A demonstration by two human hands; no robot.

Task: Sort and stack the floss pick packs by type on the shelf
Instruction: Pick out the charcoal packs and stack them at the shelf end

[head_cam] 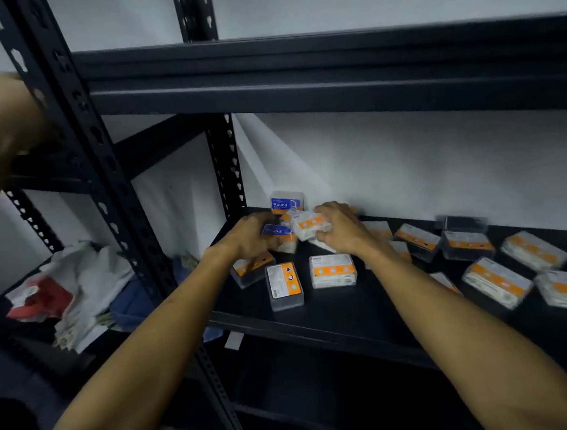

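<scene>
The left hand (pixel 249 234) grips a blue "Round" pack (pixel 278 233); the right hand (pixel 339 229) grips an orange pack (pixel 310 225) just beside it. Bumping the upright blue pack (pixel 287 201) behind them could topple it.

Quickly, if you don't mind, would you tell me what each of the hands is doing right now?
Left hand: closed on a blue-labelled pack.
Right hand: closed on an orange-labelled pack.
</scene>
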